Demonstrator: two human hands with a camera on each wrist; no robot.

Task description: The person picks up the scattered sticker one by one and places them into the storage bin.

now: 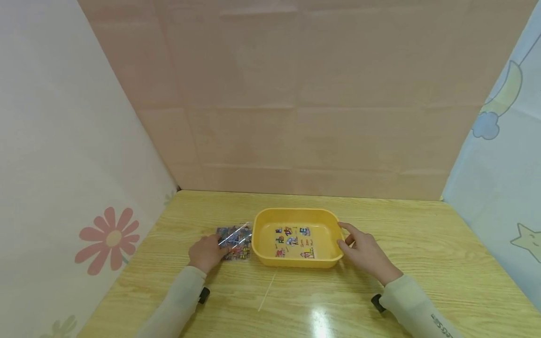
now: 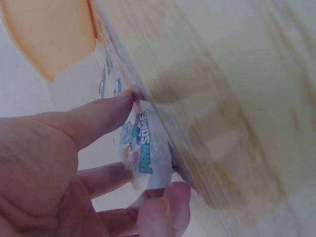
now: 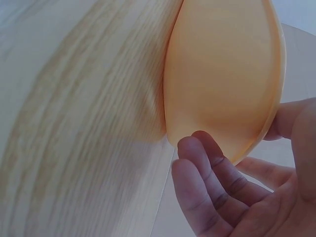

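Observation:
My left hand (image 1: 206,253) is at the left edge of some colourful sticker sheets (image 1: 236,249) in clear plastic, flat on the table. In the left wrist view, the thumb lies on the sheets (image 2: 145,143), printed "PAWSOME", and curled fingers hold their near edge. Just right of them stands a shallow yellow plastic bin (image 1: 296,263), upright, with small cartoon and letter pictures on its floor. My right hand (image 1: 367,253) grips the bin's right end. The right wrist view shows the thumb at the rim and the fingers against the outer wall (image 3: 222,74).
The wood-grain table (image 1: 422,244) reaches back to a pinkish-beige papered wall (image 1: 296,103). White panels printed with a flower (image 1: 113,238) and a star (image 1: 528,240) flank it left and right. A thin pale strip (image 1: 267,292) lies in front of the bin.

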